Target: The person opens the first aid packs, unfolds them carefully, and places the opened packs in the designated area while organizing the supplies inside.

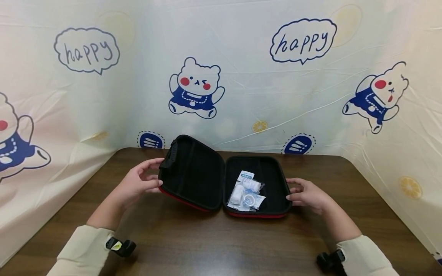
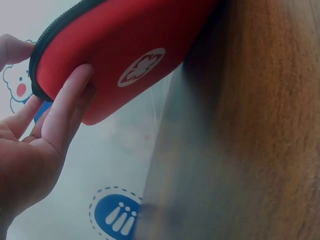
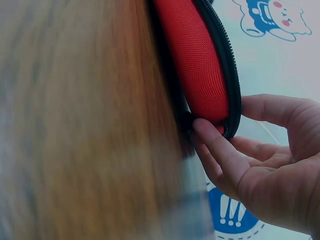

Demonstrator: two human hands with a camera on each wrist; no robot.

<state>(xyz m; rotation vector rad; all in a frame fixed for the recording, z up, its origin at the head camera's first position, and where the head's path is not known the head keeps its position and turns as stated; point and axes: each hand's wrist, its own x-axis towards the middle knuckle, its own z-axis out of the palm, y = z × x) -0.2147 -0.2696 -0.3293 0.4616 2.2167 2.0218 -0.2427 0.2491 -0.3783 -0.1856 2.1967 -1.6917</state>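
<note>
A red zippered first-aid case [image 1: 257, 215] lies unfolded like a book, its black lining showing. Its lid [image 1: 193, 172] leans up at the left, the far-left corner raised off the table. My left hand [image 1: 139, 178] grips the lid's outer edge; in the left wrist view its fingers press the red shell [image 2: 115, 55] near a white cross emblem [image 2: 142, 67]. At the right side, my right hand [image 1: 307, 195] pinches the rim of the base, with fingertips on the red side wall [image 3: 200, 60]. Clear packets with white rolls [image 1: 237, 193] and a ring-shaped roll [image 1: 249, 199] lie inside the base.
The case stands on a brown wooden table [image 1: 221, 245]. Behind and beside the table hangs a pale cloth [image 1: 241, 96] printed with cartoon bears and words. A black wrist camera [image 1: 121, 247] sits at the left cuff, another [image 1: 329, 260] at the right.
</note>
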